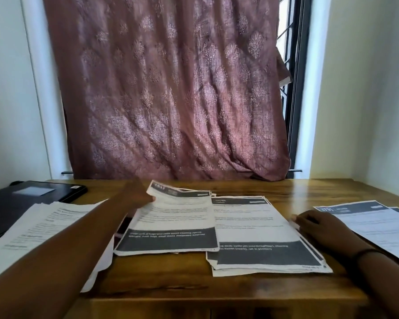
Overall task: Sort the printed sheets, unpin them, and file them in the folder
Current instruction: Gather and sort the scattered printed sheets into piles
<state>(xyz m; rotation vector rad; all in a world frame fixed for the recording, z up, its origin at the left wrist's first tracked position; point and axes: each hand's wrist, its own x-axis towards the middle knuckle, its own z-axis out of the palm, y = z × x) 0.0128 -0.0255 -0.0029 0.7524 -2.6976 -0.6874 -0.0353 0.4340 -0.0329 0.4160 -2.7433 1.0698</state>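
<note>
A wooden table (pixel 217 288) is shown with printed sheets laid out in four groups. At far left a dark folder (pixel 32 199) lies flat and closed; whether anything is filed in it cannot be told. Overlapping its near edge is a loose white stack (pixel 39 236), crossed by the left forearm. The left hand (pixel 136 196) is seen at the upper left corner of the centre-left set (pixel 171 226), whose top corner is lifted and curled; the fingers appear to be pinching that corner, though blur hides the detail. Just beside it lies the centre-right set (pixel 258 233), fanned at its edges, against whose right edge the right hand (pixel 318 224) rests with fingers curled together. A further set (pixel 373 224) lies at far right. For clean unpinning, the pinned corner is best held down while the fastener is eased out, so no sheet is torn.
</note>
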